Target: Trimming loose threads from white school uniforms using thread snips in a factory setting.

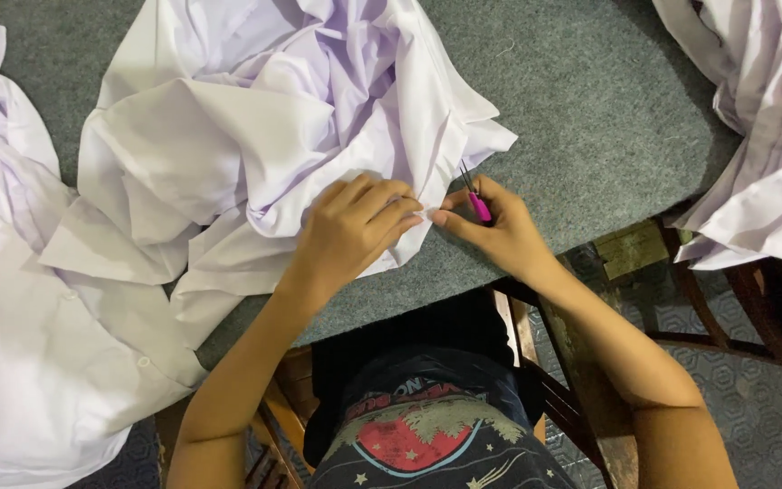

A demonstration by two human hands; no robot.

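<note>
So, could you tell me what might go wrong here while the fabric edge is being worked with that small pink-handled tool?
1. The pink-handled tool in the right hand points its thin metal tip close to the left hand, whose fingertips pinch the pale lilac garment; a slip could prick them.
2. The tip could snag or cut the thin cloth.
3. The garment hangs over the grey table edge and could slide off.

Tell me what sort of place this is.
Probably a garment workshop: pale shirts heaped on a grey felt-covered table, and the right hand holding a small pink thread snipper at the cloth.
</note>
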